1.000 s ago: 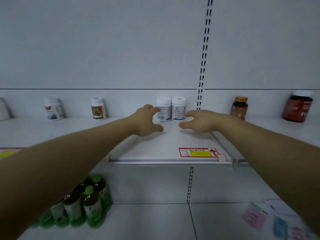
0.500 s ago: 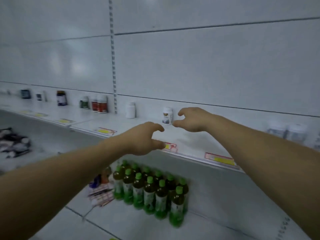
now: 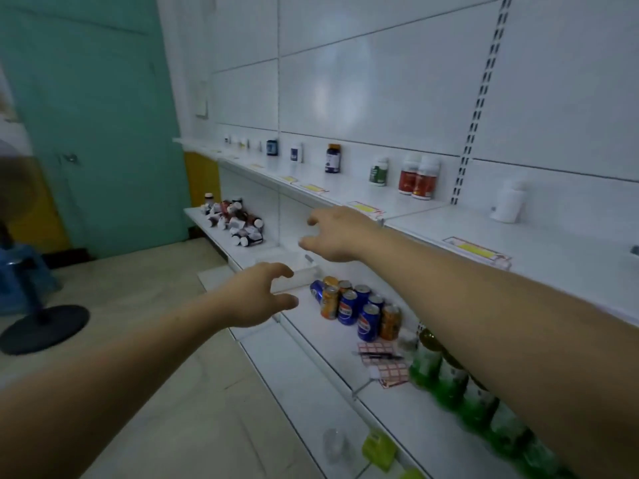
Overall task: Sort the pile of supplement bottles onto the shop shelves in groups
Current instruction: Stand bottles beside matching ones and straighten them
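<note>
A pile of supplement bottles [image 3: 235, 221] lies on a lower white shelf at the far left. Along the upper shelf [image 3: 411, 209] bottles stand apart in small groups: two red-labelled ones [image 3: 418, 178], a green one [image 3: 378, 171], a dark blue one [image 3: 333, 159], a plain white one [image 3: 508, 205] and several small ones further left. My left hand [image 3: 262, 295] hovers empty with curled, spread fingers over the lower shelf's edge. My right hand [image 3: 337, 236] is stretched out just below the upper shelf, fingers apart, holding nothing.
Soda cans [image 3: 356, 307] and green drink bottles [image 3: 460, 378] stand on the lower shelf [image 3: 328, 340], with red sticker sheets [image 3: 383, 361] between them. A fan base [image 3: 43, 328] and a blue stool [image 3: 17, 274] stand on the floor at left, before a teal door [image 3: 100, 115].
My view has swung left along the shelving, away from the two white bottles. Both hands have stayed empty and now reach towards the left, with the pile coming into view.
</note>
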`<state>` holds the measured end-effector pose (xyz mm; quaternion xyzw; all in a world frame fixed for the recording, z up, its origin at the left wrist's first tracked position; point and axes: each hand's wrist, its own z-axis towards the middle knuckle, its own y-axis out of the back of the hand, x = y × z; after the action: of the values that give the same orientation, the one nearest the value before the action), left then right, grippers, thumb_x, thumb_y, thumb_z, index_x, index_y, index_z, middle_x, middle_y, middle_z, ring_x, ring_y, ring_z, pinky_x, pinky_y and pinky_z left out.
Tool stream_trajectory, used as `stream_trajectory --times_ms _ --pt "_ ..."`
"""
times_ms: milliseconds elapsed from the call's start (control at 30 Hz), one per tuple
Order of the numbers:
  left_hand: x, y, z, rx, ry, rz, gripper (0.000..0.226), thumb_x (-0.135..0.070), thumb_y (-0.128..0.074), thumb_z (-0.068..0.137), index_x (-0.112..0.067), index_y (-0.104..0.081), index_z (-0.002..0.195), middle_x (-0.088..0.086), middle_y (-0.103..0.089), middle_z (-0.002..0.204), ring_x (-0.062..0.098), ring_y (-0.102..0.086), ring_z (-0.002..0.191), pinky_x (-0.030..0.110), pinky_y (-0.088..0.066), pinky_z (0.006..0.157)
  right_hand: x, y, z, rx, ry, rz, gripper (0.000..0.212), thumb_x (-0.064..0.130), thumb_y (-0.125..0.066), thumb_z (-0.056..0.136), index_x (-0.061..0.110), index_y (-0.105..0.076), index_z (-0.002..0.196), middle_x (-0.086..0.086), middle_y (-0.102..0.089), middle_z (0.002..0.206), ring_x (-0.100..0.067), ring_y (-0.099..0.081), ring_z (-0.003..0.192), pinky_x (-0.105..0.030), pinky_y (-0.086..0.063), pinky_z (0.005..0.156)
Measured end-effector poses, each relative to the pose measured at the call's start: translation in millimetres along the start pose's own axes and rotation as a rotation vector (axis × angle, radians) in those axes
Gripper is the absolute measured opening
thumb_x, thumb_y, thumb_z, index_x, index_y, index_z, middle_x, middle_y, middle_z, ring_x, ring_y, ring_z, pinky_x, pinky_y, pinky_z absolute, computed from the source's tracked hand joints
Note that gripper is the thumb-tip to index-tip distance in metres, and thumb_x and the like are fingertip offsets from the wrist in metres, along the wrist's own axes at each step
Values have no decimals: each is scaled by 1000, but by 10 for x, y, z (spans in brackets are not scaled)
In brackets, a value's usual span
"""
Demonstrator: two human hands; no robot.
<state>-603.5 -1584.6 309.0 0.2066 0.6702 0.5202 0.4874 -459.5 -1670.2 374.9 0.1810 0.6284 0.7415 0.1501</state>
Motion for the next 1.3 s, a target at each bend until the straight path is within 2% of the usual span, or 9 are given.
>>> stream_trajectory --times_ms 167,333,567,833,1133,1300 --pt "791 -28 386 -14 149 -14 58 -43 -61 88 -24 -42 139 2 -43 144 20 -47 124 32 -40 100 320 -553 884 73 75 6 56 48 -51 93 19 -42 140 -7 -47 140 -26 -47 122 -38 -41 93" --pt "1430 -34 1079 -7 220 22 58 -42 -62 88 -23 -41 139 3 -43 143 21 -45 126 32 -38 103 291 -1028 1907 133 102 -48 58 51 -48 92 21 -42 141 -6 -46 142 -27 -47 125 -40 -42 97" --pt "2131 135 2134 5 310 -38 58 -41 -60 89 -23 -40 140 5 -44 142 22 -50 118 30 -40 94 289 -1400 3253 180 101 4 60 50 -48 92 19 -41 142 -7 -44 145 -28 -45 127 -41 -43 100" --pt "3130 222 3151 52 294 -96 61 -44 -60 88 -25 -37 141 3 -37 148 21 -41 131 35 -36 107 533 -2067 4616 247 79 40 63 53 -48 89 21 -40 142 -6 -42 146 -27 -45 128 -40 -42 98" --pt "4791 511 4458 162 219 -55 63 -46 -57 90 -25 -34 144 3 -35 149 23 -41 131 36 -36 107 927 -2882 6353 342 -89 76 61 50 -48 93 15 -40 142 -9 -43 145 -28 -46 127 -37 -42 97" --pt "5354 675 5118 249 159 -18 64 -44 -57 90 -23 -32 145 5 -35 148 25 -43 128 37 -38 104 987 -3127 7038 376 -161 108 56 48 -48 94 13 -43 138 -11 -49 138 -29 -49 120 -37 -44 93"
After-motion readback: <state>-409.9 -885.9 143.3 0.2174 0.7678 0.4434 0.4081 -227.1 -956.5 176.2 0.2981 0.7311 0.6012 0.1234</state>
